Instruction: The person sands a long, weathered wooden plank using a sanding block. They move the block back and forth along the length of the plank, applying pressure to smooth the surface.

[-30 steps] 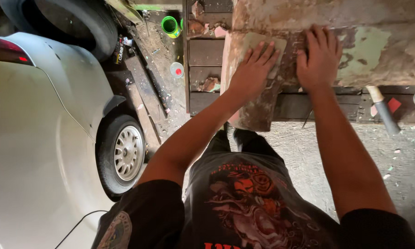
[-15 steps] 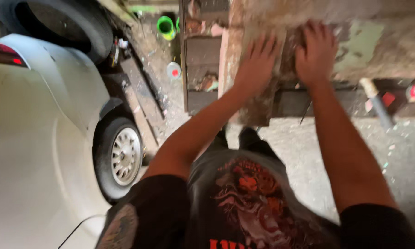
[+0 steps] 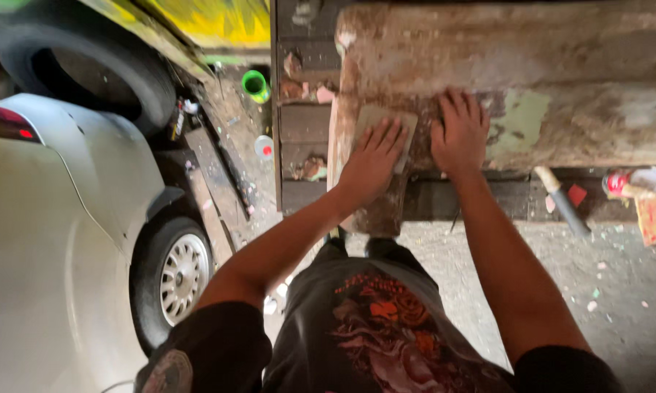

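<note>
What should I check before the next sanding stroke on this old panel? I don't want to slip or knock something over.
1. Left hand flat on the sanding sheet: ok.
2. Right hand braced on the worn panel, beside the sheet and off it: ok.
3. Sheet lying flat under the palm: cannot tell, the hand covers most of it.
4. Panel firmly supported: cannot tell, its supports are hidden.
5. Ground by the feet free of loose things: not ok, a handled tool and a red can lie close by.
6. White car out of the left elbow's way: not ok, it stands close alongside.
</note>
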